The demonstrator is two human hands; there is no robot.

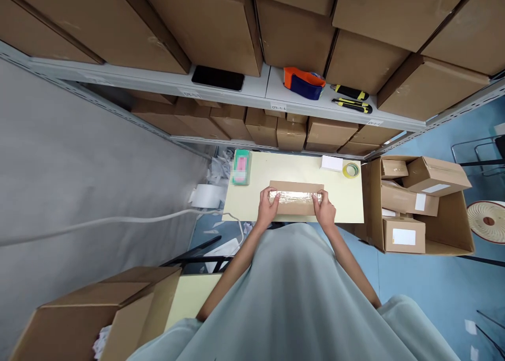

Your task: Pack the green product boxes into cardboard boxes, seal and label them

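A flat brown cardboard box (296, 188) lies on a small pale yellow table (276, 171), with a shiny strip of clear tape (296, 196) along its top. My left hand (268, 207) grips the box's left end, fingers curled over the tape. At the right end, my right hand (325, 209) holds it the same way. Both hands sit at the table's near edge.
On the table stand a green and pink packet (241, 167), a white pad (332, 163) and a yellow tape roll (350, 170). An open carton (450, 234) of small boxes sits right. The shelf holds a phone (218, 78), tape dispenser (303, 82) and two cutters (352, 99).
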